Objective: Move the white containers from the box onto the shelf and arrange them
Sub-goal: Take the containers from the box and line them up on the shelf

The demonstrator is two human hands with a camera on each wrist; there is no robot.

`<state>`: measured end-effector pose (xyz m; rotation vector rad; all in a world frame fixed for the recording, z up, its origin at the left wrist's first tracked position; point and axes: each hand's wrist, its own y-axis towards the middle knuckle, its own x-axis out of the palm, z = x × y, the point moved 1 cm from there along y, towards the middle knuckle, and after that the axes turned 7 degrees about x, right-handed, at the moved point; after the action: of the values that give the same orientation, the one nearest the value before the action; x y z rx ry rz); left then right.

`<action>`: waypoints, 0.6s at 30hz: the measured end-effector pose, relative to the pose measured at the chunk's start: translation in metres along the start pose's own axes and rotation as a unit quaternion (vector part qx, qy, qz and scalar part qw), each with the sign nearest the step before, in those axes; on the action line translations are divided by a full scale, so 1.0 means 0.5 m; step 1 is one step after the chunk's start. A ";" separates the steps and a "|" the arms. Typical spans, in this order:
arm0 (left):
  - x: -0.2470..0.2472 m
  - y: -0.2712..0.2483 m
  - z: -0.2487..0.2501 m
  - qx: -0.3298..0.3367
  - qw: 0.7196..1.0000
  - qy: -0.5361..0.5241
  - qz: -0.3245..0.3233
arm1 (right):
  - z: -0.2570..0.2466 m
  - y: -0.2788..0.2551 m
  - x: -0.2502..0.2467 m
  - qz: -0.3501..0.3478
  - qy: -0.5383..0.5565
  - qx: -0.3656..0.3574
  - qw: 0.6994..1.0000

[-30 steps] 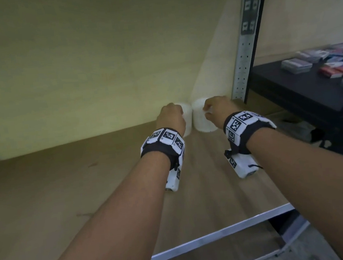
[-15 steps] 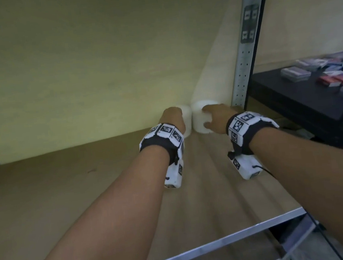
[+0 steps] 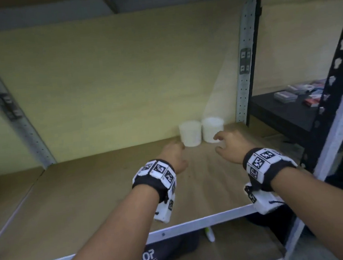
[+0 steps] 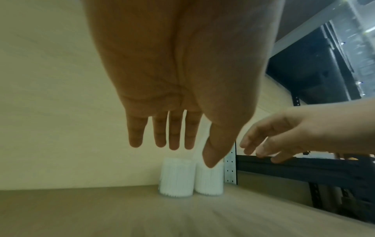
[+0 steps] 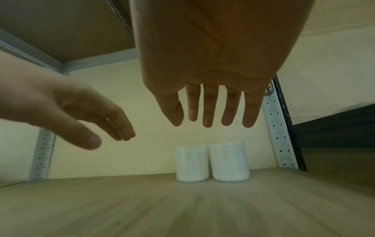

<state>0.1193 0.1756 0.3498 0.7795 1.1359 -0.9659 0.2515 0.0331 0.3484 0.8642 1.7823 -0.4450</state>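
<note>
Two white ribbed containers stand upright side by side at the back right of the wooden shelf (image 3: 88,191): the left container (image 3: 190,133) (image 4: 176,177) (image 5: 191,164) and the right container (image 3: 212,129) (image 4: 210,180) (image 5: 229,162). They nearly touch each other and stand against the back panel. My left hand (image 3: 174,157) (image 4: 172,141) hovers just in front of them with straight fingers, holding nothing. My right hand (image 3: 228,145) (image 5: 209,117) is also off the containers, fingers spread and relaxed. The box is out of view.
A perforated metal upright (image 3: 243,63) stands right of the containers. Beyond it a black shelf (image 3: 281,114) carries several small packs. Another upright (image 3: 16,116) is at the left. The shelf's metal front rail (image 3: 197,224) runs below my wrists.
Both hands have let go of the two containers and drawn back toward me; the containers stay standing at the back of the shelf. The head view has pulled back and risen.
</note>
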 end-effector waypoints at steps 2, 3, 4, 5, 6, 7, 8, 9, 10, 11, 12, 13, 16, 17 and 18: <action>0.001 -0.049 0.006 -0.003 1.000 0.003 -0.010 | -0.007 -0.041 -0.012 -0.004 0.000 -0.007 1.000; 0.000 -0.072 0.009 -0.004 1.000 0.000 -0.010 | -0.009 -0.062 -0.015 -0.012 -0.001 -0.009 1.000; -0.002 -0.094 0.012 -0.003 1.000 -0.004 -0.009 | -0.011 -0.084 -0.017 -0.021 0.000 -0.009 1.000; -0.004 -0.116 0.016 -0.002 1.000 -0.008 -0.008 | -0.014 -0.107 -0.018 -0.027 -0.001 -0.013 1.000; -0.004 -0.138 0.019 0.000 1.000 -0.011 -0.008 | -0.017 -0.128 -0.017 -0.032 -0.003 -0.017 0.999; -0.004 -0.159 0.022 0.001 1.000 -0.014 -0.010 | -0.020 -0.149 -0.015 -0.037 -0.002 -0.020 0.999; -0.002 -0.180 0.023 0.001 1.000 -0.015 -0.013 | -0.023 -0.169 -0.010 -0.042 -0.001 -0.023 0.999; 0.001 -0.201 0.024 0.002 1.000 -0.017 -0.016 | -0.028 -0.188 -0.004 -0.047 -0.001 -0.028 0.999; 0.006 -0.222 0.024 0.004 1.000 -0.019 -0.020 | -0.033 -0.209 0.003 -0.054 -0.001 -0.031 0.998; 0.011 -0.242 0.023 0.004 0.999 -0.021 -0.025 | -0.039 -0.228 0.011 -0.063 -0.001 -0.034 0.997; 0.017 -0.260 0.021 0.004 0.999 -0.023 -0.031 | -0.045 -0.245 0.022 -0.072 0.001 -0.039 0.997; 0.024 -0.278 0.019 0.000 0.999 -0.025 -0.037 | -0.052 -0.262 0.033 -0.082 0.003 -0.045 0.996; 0.043 -0.323 0.012 -0.010 0.998 -0.033 -0.047 | -0.076 -0.304 0.069 -0.108 0.010 -0.067 0.992; 0.050 -0.335 0.009 -0.013 0.998 -0.036 -0.052 | -0.084 -0.314 0.083 -0.115 0.012 -0.075 0.990; 0.059 -0.348 0.005 -0.016 0.998 -0.037 -0.057 | -0.091 -0.323 0.096 -0.120 0.014 -0.081 0.989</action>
<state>-0.0356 0.0982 0.3167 0.6538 1.1376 -1.0603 0.0940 -0.0285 0.3042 0.5459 1.9287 -0.4365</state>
